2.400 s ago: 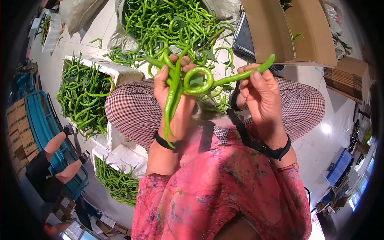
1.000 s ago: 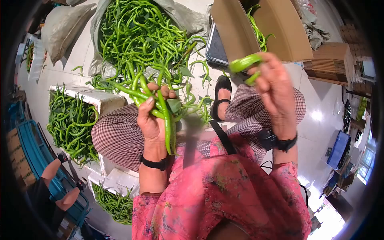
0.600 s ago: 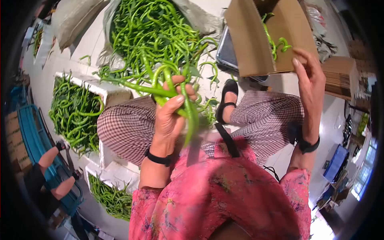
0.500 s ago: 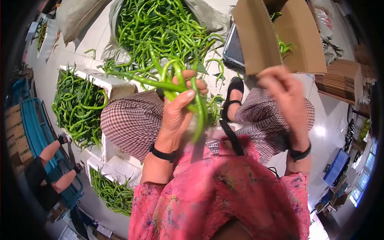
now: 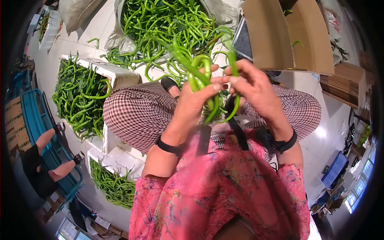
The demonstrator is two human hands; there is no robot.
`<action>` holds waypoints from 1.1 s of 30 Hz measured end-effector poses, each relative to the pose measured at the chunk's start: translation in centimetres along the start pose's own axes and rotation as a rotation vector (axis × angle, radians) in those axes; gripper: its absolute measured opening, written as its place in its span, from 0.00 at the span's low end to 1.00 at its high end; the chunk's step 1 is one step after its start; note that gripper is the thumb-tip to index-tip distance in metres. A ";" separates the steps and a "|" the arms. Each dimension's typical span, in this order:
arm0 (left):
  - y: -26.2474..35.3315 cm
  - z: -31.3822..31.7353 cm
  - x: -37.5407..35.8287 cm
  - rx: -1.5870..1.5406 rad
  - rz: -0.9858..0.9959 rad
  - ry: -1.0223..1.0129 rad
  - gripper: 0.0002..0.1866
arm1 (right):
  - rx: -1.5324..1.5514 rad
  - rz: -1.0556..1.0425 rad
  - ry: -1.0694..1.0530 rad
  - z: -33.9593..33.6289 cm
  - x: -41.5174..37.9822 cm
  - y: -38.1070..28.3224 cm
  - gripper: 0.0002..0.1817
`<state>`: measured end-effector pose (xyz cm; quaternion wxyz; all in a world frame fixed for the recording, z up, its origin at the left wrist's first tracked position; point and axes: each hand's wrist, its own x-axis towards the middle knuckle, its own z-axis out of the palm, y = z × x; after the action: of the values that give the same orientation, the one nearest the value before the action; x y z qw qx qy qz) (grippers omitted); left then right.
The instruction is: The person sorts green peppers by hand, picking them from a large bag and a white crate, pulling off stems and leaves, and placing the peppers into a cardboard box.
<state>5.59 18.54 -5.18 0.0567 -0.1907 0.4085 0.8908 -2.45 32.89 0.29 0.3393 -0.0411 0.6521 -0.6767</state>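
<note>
My left hand (image 5: pixel 194 98) is wrapped round a bunch of long green peppers (image 5: pixel 200 74) in front of my lap. Close on its right, my right hand (image 5: pixel 254 86) pinches one curved green pepper (image 5: pixel 234 66), whose lower end hangs below the fingers. The fingertips of both hands nearly meet. Beyond them lies a large heap of green peppers (image 5: pixel 168 24) on an opened sack (image 5: pixel 228 16), with some spilling toward me. An open cardboard box (image 5: pixel 268 36) stands at the upper right, with a few peppers inside.
White foam boxes (image 5: pixel 124 74) of green peppers stand on the left. A full sack (image 5: pixel 78 14) is at the upper left. Flattened cardboard (image 5: pixel 344 82) is stacked at the right. Another person's legs (image 5: pixel 62 170) show beside a teal cart (image 5: pixel 38 116).
My right hand has moved left from near the cardboard box to my left hand and closed on a pepper. The bunch in my left hand has shifted slightly right.
</note>
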 end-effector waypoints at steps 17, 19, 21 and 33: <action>0.1 0.8 -0.3 0.401 0.041 0.058 0.17 | 0.325 0.172 0.096 -4.3 0.6 1.4 0.12; -0.4 1.1 -0.4 0.604 0.049 -0.012 0.14 | 0.239 0.245 -0.099 -3.1 0.6 2.3 0.14; -1.2 0.3 -0.3 0.810 0.036 -0.016 0.13 | 0.257 0.234 -0.142 -2.6 1.0 3.1 0.15; -0.2 -1.3 0.3 -0.108 0.117 0.189 0.21 | 0.537 0.151 0.121 -6.7 3.2 5.7 0.09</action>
<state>5.78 17.68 -6.22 -0.0444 -0.2523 0.3741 0.8913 -5.89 37.46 -7.13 0.3479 0.1395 0.4699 -0.7992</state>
